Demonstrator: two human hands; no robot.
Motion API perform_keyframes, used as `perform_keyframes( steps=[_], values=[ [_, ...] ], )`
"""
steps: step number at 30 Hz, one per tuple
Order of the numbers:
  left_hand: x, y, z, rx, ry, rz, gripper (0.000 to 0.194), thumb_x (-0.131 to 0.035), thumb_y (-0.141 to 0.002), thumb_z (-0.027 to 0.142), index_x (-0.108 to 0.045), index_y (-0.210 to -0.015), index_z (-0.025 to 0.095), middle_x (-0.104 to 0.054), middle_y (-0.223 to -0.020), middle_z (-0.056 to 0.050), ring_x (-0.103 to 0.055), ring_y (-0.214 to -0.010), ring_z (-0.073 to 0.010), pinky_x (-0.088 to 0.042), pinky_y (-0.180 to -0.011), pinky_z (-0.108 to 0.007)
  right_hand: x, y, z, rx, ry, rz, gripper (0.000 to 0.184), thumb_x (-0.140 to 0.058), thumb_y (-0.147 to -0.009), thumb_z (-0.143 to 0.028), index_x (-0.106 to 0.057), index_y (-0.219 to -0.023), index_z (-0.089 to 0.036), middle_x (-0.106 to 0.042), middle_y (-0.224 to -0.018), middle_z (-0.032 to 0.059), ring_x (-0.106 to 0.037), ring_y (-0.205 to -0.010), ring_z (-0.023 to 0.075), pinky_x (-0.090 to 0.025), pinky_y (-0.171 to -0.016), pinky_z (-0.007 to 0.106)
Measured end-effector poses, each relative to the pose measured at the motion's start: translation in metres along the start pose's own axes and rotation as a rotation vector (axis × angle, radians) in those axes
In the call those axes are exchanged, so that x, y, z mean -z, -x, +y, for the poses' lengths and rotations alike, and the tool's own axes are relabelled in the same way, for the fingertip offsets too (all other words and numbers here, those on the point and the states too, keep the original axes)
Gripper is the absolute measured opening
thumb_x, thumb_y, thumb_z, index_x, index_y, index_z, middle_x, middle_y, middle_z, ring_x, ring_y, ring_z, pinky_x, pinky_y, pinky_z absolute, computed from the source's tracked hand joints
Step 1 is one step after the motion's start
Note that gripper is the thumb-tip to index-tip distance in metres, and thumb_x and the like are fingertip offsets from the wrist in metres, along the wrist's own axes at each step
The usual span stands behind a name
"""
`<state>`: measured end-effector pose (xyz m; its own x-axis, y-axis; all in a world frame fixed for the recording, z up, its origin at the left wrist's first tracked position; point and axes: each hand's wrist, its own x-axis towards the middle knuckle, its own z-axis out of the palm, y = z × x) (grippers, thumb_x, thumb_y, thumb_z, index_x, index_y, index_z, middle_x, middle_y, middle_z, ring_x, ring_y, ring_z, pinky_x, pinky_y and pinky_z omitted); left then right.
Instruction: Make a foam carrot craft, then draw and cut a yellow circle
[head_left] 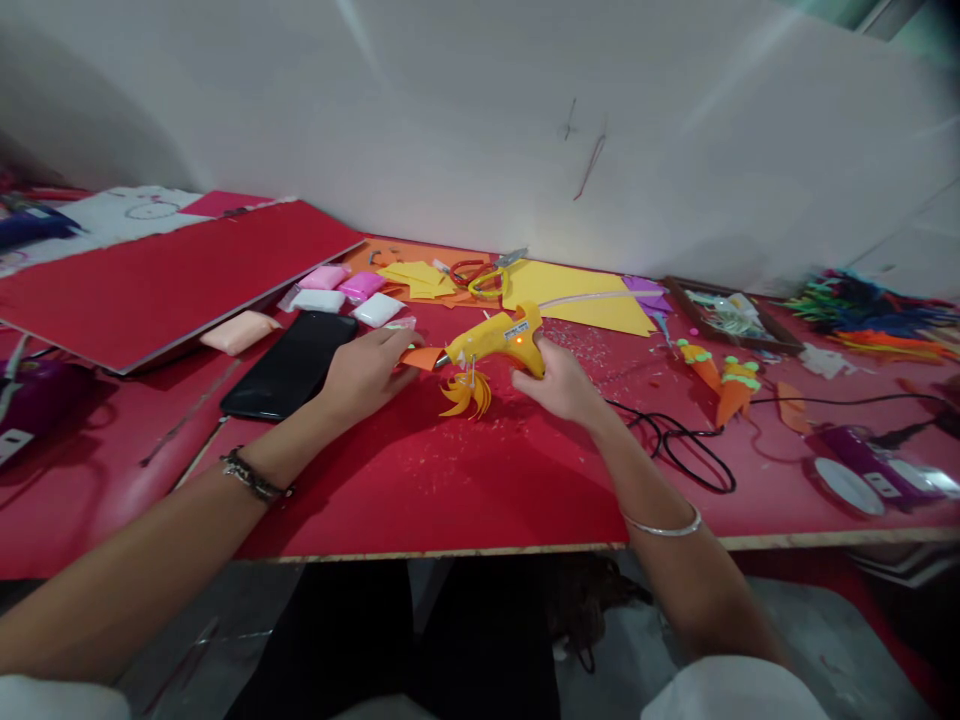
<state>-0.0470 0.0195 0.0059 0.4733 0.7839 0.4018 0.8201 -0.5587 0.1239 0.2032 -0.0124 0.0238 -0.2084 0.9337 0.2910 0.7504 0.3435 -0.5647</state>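
Observation:
My right hand [559, 382] is wrapped round the handle of a yellow glue gun [491, 338], whose small light glows orange. Its nozzle points left and meets an orange paper piece [422, 357]; whether they touch I cannot tell. Pinched in the fingers of my left hand [367, 372] is that same orange piece. Just below the gun lies a yellow-orange curled paper flower [466, 396] on the red table. A black phone [291, 365] rests beside my left hand.
Small packets [377, 309] and yellow paper [577, 297] lie behind, with scissors [495, 272] among scraps. Orange cone pieces [731, 388] with green tops stand right, near a looped black cord [694, 450]. A red board [180, 280] fills the left. A purple device [874, 465] sits far right.

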Motion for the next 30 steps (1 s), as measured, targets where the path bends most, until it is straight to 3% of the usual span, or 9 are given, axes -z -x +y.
perform_keyframes(
  steps=[12,30],
  values=[
    [-0.0007,-0.0003,0.0002,0.015,-0.014,0.026,0.025,-0.044,-0.076,0.031,-0.054,-0.098,0.021,-0.062,-0.097,-0.006,-0.058,-0.085,-0.0195,-0.039,-0.065,-0.024,0.0037,-0.0002,0.0055,0.035,0.142,0.023,0.021,-0.044,-0.072,-0.027,-0.049,-0.09,-0.017,-0.054,-0.069,0.002,-0.048,-0.059,0.0152,-0.032,-0.054,0.024],
    [0.0056,-0.001,0.0044,0.081,-0.091,-0.061,0.031,-0.043,-0.076,0.034,-0.053,-0.102,0.02,-0.064,-0.081,-0.004,-0.059,-0.072,-0.018,-0.034,-0.056,-0.023,0.0067,0.0004,0.0081,0.057,0.31,0.104,0.028,-0.042,-0.075,-0.025,-0.048,-0.1,-0.014,-0.057,-0.069,0.0051,-0.051,-0.059,0.0172,-0.027,-0.051,0.026]
  ],
)
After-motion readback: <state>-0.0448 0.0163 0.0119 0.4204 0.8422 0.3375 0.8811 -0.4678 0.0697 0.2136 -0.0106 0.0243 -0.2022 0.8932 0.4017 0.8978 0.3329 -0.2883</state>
